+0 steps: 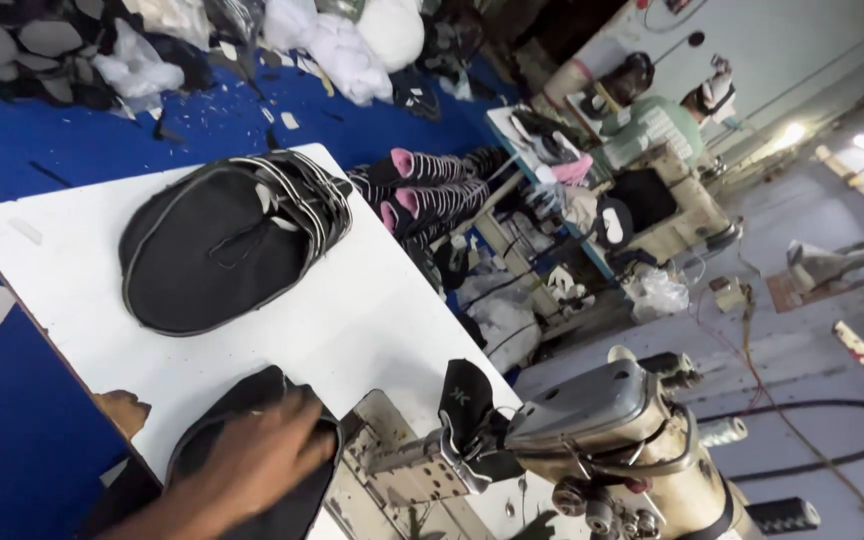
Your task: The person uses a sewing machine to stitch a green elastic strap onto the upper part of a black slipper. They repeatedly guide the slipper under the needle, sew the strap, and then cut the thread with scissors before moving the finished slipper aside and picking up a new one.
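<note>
Flat and spread, one hand (257, 455) presses palm-down on a black fabric piece (242, 400) at the near edge of the white table (352, 310); it pinches nothing, the fingers simply lie on the cloth. Which hand this is cannot be told for certain; it enters from about 7 o'clock, so it reads as the left, and the other hand is out of view. The fabric piece lies at 6 o'clock of the picture, partly over the table's edge.

At 3 o'clock from the hand, just beside it, stands a worn, cream-coloured sewing machine (612, 440), with a small black piece (467, 395) hung at its needle end.

Further off, toward 11 o'clock from the hand and well apart from it, a stack of black oval pieces (217, 250) with pale stitched edges rests on the table. Beyond the table's far corner, at 1 o'clock, lie black pieces with pink patches and white stripes (427, 190).

Farther still, at 2 o'clock, a person in a green shirt (652, 125) sits at another work table. At 12 o'clock, white bags (347, 45) and dark scraps are heaped on the blue floor (12, 430).
</note>
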